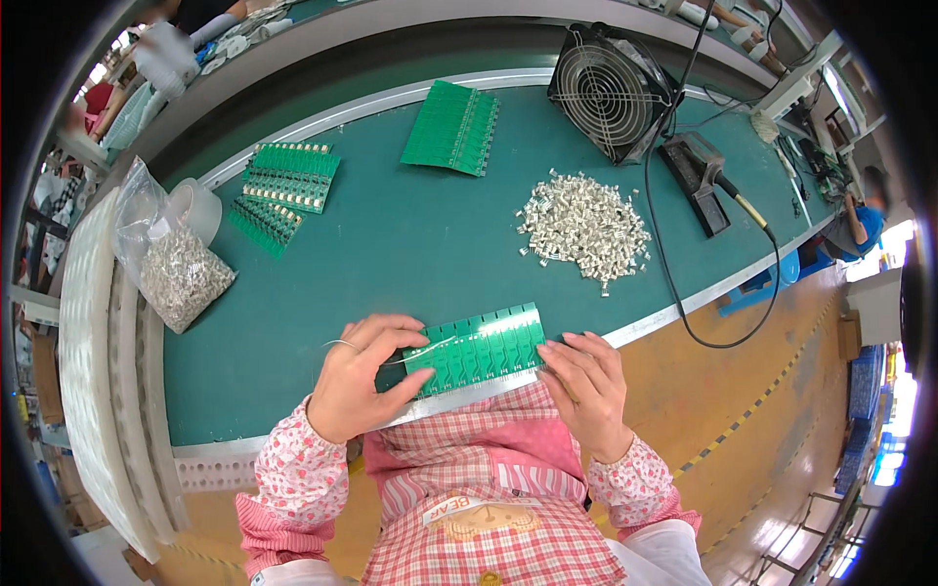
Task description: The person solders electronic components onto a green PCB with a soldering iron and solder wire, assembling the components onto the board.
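A green circuit board panel (479,347) lies at the bench's front edge. My left hand (363,376) grips its left end, thumb and fingers curled on it, with a thin silvery wire (410,354) running from under the fingers across the board's top. My right hand (588,386) holds the right end with fingertips on its edge. Beyond the board, to the right, is a pile of small white-and-silver parts (586,230).
On the green bench (391,244) stand two groups of green boards (449,127) (288,181), a bagged batch of parts (181,273), a tape roll (195,200), a fan (611,88) and a soldering iron (743,200) with cable. Stacked white trays (93,371) stand left. A person (860,215) sits far right.
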Available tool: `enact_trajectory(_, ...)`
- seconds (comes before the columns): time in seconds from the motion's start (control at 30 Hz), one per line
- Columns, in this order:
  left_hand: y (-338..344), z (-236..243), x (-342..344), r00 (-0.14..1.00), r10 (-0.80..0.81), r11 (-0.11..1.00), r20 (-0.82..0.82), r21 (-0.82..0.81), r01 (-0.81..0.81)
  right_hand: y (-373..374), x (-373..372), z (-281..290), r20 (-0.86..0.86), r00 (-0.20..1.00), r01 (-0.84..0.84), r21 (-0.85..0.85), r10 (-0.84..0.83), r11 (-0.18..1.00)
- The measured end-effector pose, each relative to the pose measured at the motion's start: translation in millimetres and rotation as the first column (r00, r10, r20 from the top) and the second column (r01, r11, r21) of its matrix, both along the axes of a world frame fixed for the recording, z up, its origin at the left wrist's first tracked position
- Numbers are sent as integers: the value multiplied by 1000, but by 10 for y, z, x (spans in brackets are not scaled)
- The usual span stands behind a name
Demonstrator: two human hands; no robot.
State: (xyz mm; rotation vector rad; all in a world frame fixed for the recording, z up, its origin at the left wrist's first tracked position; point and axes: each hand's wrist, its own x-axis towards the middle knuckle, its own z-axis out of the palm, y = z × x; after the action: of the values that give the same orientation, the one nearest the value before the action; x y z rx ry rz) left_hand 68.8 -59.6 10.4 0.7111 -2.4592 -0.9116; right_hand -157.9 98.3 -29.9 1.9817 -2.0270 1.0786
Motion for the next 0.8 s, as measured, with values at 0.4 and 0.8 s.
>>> enact_trajectory(0.4,155,-18,-37,997,61,980,46,-190,-51,86,-66,114,-23,1000,14,108,-12,994)
enact_trajectory(0.8,326,194,-425,997,-79,965,-16,-251,72,-333,-2216,478,995,-40,432,-64,90,899)
